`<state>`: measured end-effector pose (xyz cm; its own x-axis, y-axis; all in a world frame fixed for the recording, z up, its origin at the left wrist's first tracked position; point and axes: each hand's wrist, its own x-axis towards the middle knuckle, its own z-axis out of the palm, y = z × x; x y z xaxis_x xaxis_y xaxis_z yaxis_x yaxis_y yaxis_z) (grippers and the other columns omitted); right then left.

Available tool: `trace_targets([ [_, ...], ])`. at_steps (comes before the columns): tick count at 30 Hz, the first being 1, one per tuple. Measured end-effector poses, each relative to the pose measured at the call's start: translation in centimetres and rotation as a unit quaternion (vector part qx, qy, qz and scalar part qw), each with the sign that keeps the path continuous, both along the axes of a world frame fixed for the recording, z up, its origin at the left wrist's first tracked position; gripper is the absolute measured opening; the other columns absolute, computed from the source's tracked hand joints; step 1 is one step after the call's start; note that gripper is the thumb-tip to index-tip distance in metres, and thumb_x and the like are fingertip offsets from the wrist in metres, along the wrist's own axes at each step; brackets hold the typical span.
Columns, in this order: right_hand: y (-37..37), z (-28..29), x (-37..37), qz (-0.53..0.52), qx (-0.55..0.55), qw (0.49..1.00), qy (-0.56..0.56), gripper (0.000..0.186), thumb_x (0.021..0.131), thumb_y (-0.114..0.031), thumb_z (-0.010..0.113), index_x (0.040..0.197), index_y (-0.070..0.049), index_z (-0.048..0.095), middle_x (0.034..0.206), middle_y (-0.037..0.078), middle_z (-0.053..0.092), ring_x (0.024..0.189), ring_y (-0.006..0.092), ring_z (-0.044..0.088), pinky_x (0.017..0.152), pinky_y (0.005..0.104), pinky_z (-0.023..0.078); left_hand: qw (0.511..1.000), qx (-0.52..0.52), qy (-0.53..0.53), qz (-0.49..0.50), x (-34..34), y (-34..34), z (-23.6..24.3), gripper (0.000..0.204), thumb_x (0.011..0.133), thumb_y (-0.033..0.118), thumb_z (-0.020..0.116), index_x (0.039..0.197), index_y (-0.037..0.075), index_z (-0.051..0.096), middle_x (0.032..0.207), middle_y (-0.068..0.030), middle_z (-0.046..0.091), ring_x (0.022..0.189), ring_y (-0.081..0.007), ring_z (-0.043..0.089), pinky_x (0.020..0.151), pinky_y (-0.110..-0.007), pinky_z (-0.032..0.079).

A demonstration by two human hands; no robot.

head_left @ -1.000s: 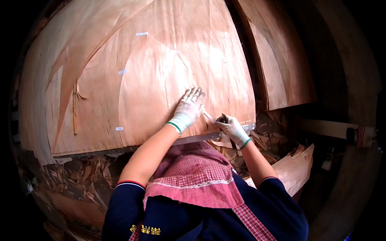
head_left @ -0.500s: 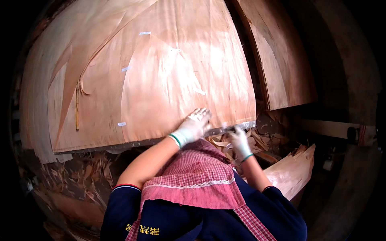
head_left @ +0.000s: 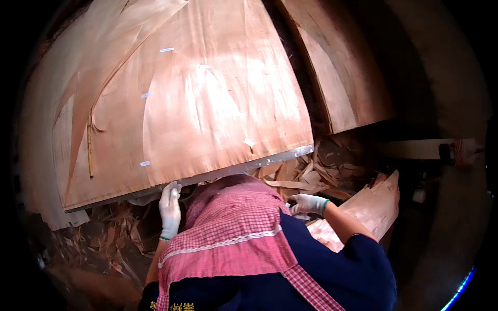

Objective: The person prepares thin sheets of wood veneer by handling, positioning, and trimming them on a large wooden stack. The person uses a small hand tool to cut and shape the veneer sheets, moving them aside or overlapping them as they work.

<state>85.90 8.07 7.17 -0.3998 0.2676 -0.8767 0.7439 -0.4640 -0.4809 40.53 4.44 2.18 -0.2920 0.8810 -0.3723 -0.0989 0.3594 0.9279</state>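
The left hand [head_left: 170, 210], in a white glove with a green cuff, is open, its fingers nearly straight and pointing away from the body. Its fingertips are at the near edge of the broad wood sheet [head_left: 181, 119]; whether they touch it cannot be told. The right hand [head_left: 309, 204], gloved alike, is beside the right side of the pink checked apron [head_left: 223, 223], fingers bent; whether it grips anything cannot be told. The wood sheet spreads in front of the body, with a grey strip [head_left: 290, 153] along its near edge. Small white tape pieces [head_left: 145, 163] dot it, one close to the near edge, right of the middle. On its left part lies a thin yellow stick [head_left: 90, 155], near a long curved edge in the wood. Beyond the right hand, a loose pale board [head_left: 376, 207] with a ragged end slants to the right. Torn wood scraps [head_left: 306, 176] are heaped below the near edge. Farther right, across a dark gap, is a second stack of wood sheets [head_left: 332, 88].
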Motion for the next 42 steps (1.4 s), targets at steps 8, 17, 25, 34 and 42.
trace_targets([
  [8,8.4,-6.3,4.5,-0.341,0.357,0.867,-0.071,0.021,0.082,-0.014,0.071,0.095,0.001,0.064,0.085,0.005,0.066,0.075,0.0134,0.058,0.069,0.0316,0.049,0.999,-0.007,0.025,-0.025,0.7,0.8,1.8,0.032,0.102,0.019,0.043,0.122,-0.003,0.055,0.115,-0.0107,0.063,0.108,-0.0189,0.061,0.092,-0.031,0.048],
  [17,14.1,-4.1,3.3,-0.602,0.253,0.757,-0.039,0.021,0.084,-0.029,0.071,0.097,-0.013,0.063,0.072,-0.002,0.058,0.053,0.0102,0.050,0.045,0.0252,0.041,0.999,-0.017,-0.024,0.042,-1.9,-1.0,-0.8,0.026,0.100,0.016,0.047,0.118,0.000,0.058,0.107,-0.0085,0.067,0.100,-0.0169,0.064,0.086,-0.030,0.050],
  [25,20.5,11.4,-2.8,-0.538,0.371,0.727,0.211,0.022,0.093,-0.028,0.064,0.079,-0.013,0.055,0.058,-0.007,0.038,0.047,0.0042,0.030,0.042,0.0203,0.022,0.979,-0.092,-0.108,0.150,-2.2,-3.6,-1.2,0.027,0.099,0.016,0.049,0.122,0.002,0.054,0.111,-0.0081,0.064,0.096,-0.0161,0.062,0.086,-0.031,0.051],
  [34,25.5,17.8,-5.5,-0.561,0.370,0.682,0.289,0.012,0.095,-0.021,0.061,0.093,-0.009,0.060,0.067,-0.005,0.043,0.051,0.0032,0.036,0.043,0.0175,0.028,0.887,-0.016,-0.373,0.274,-3.9,0.4,-0.8,0.019,0.091,0.019,0.067,0.104,0.010,0.057,0.095,-0.0016,0.061,0.081,-0.0146,0.062,0.072,-0.027,0.054],
  [42,29.2,21.6,-7.3,-0.489,0.417,0.682,0.349,0.015,0.099,-0.021,0.054,0.092,-0.008,0.056,0.066,-0.002,0.049,0.049,0.0048,0.040,0.043,0.0175,0.034,0.886,-0.046,-0.370,0.276,-3.9,2.0,-2.1,0.013,0.088,0.021,0.070,0.093,0.014,0.060,0.076,0.0028,0.057,0.058,-0.0073,0.050,0.053,-0.020,0.043],
])
